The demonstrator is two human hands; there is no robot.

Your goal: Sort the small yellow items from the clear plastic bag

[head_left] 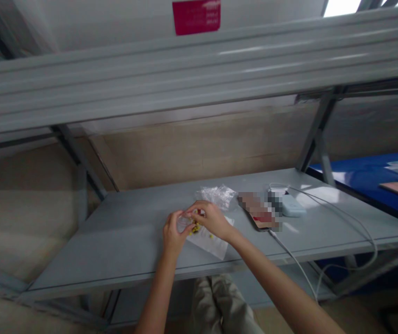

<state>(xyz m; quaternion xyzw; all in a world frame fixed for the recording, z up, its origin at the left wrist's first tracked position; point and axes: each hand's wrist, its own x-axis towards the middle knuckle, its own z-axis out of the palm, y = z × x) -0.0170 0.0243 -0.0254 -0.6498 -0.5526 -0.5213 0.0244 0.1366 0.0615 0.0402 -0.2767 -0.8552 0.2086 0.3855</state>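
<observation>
My left hand (174,233) and my right hand (210,220) meet above a white paper sheet (213,246), their fingertips pinching a small clear plastic packet (188,221) from both sides. Small yellow bits (195,228) lie on the paper just below my fingers, and a few more are scattered nearby. A bit of red shows between my right fingers, too small to identify. A crumpled clear plastic bag (218,195) lies behind my hands, touching neither.
The grey metal shelf (125,246) also holds a phone (258,211) with a blurred face, a white power bank (293,205), and a white cable (359,222) hanging over the front edge. A blue-topped table (362,178) stands to the right. A low grey shelf beam (185,69) runs overhead.
</observation>
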